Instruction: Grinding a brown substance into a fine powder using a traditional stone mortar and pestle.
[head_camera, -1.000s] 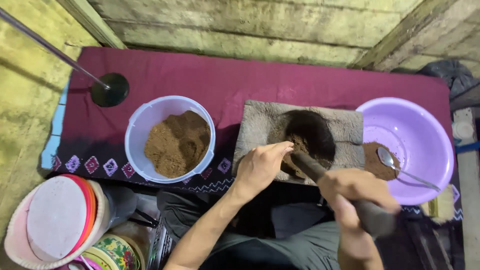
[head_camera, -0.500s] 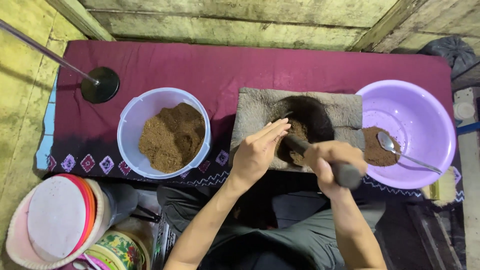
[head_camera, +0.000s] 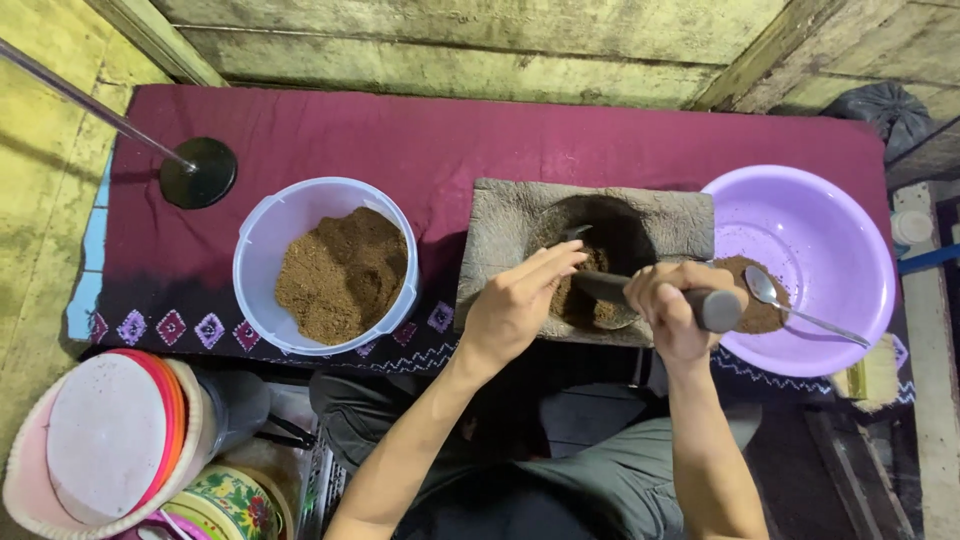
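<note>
Stone mortar (head_camera: 585, 262) is sitting on the maroon cloth (head_camera: 430, 140) between the white bucket (head_camera: 325, 265) and the purple basin (head_camera: 810, 270). We are gripping the dark pestle (head_camera: 660, 297) in our right hand (head_camera: 672, 310), fist closed around it. Our left hand (head_camera: 520, 300) is resting, fingers extended together, at the mortar's rim.

the rough grey stone mortar (head_camera: 510, 225) sits on matt maroon woven cloth (head_camera: 400, 140). at three o'clock, a glossy lilac plastic basin (head_camera: 840, 215) holds a shiny metal spoon (head_camera: 790, 305); at nine o'clock, a smooth white plastic tub (head_camera: 262, 240). weathered rough wooden planks (head_camera: 450, 45) lie at twelve.
</note>
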